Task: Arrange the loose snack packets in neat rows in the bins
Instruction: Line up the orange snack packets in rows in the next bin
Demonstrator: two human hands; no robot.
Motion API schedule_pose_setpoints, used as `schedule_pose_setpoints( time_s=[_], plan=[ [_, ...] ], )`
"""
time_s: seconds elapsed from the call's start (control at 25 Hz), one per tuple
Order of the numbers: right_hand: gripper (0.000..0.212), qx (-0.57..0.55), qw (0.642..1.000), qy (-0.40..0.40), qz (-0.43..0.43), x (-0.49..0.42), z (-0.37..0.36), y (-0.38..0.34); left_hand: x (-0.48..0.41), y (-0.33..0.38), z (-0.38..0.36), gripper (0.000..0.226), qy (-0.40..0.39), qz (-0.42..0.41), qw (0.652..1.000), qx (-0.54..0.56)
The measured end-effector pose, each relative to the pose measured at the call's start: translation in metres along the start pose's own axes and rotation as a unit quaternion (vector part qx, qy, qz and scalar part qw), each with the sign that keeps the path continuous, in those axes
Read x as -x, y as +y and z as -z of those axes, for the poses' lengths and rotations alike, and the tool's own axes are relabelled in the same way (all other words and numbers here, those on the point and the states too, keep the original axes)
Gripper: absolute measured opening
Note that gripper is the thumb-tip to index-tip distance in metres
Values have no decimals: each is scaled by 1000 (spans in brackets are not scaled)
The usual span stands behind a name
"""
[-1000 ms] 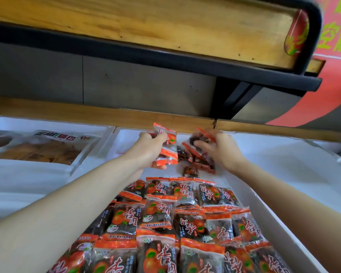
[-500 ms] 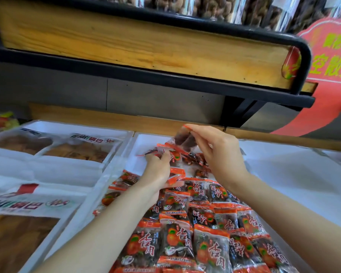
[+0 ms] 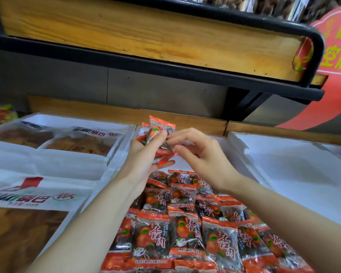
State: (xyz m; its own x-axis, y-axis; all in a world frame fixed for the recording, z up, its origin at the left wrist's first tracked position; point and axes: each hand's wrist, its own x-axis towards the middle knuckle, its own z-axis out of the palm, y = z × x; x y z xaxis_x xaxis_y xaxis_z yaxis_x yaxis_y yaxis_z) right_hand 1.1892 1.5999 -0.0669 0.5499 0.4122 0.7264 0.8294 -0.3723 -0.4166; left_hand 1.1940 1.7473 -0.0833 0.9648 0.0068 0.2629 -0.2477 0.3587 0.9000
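Centrally, your left hand [image 3: 144, 156] grips a bunch of small orange-and-black plastic snack packets [image 3: 158, 128]. Its fingers and thumb are curled round the lower half, so the packets fan out above the knuckles toward 12 o'clock. Your right hand [image 3: 205, 158] meets it from 3 o'clock. The forefinger and thumb are bent inward and pinch the clear wrapper edge on the bunch's right side, while the other fingers hang loosely curled below. Whether that pinch takes one packet or several cannot be told, because the wrappers overlap.

Both hands are raised above the far end of a white foam bin [image 3: 114, 166], and the bunch is clear of the bin floor. At 6 o'clock from the hands, rows of matching packets [image 3: 185, 225] lie flat in this bin, overlapping like shingles with their printed faces up. They run from just below your wrists to the lower edge of the view. Your forearms cross over the near rows.

At 9 o'clock, the neighbouring white bin [image 3: 47, 164] holds large clear bags of brown crisps [image 3: 77, 143] with printed labels. At 3 o'clock lies another white bin [image 3: 283, 164]. At 12 o'clock, a pale wooden shelf board [image 3: 146, 34] sits in a black metal frame [image 3: 165, 66]. A red sign with yellow-green characters [image 3: 337, 62] hangs at 2 o'clock.
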Motion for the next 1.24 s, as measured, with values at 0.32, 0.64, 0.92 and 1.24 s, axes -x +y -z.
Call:
schedule_pose_setpoints(
  time_s=[0.32,0.64,0.92,1.24],
  plan=[
    [29,275,908,-154,-276,-17,57,142,-7,-5,2,42,43,-13,999,24],
    [42,277,861,-286,-316,-11,46,207,-15,-7,3,46,43,-22,999,12],
    [56,261,850,-286,-357,-45,12,206,-19,-6,7,46,71,-34,997,12],
    [52,317,825,-289,-367,-57,5,184,-23,-7,13,40,90,-16,995,45]
  ],
)
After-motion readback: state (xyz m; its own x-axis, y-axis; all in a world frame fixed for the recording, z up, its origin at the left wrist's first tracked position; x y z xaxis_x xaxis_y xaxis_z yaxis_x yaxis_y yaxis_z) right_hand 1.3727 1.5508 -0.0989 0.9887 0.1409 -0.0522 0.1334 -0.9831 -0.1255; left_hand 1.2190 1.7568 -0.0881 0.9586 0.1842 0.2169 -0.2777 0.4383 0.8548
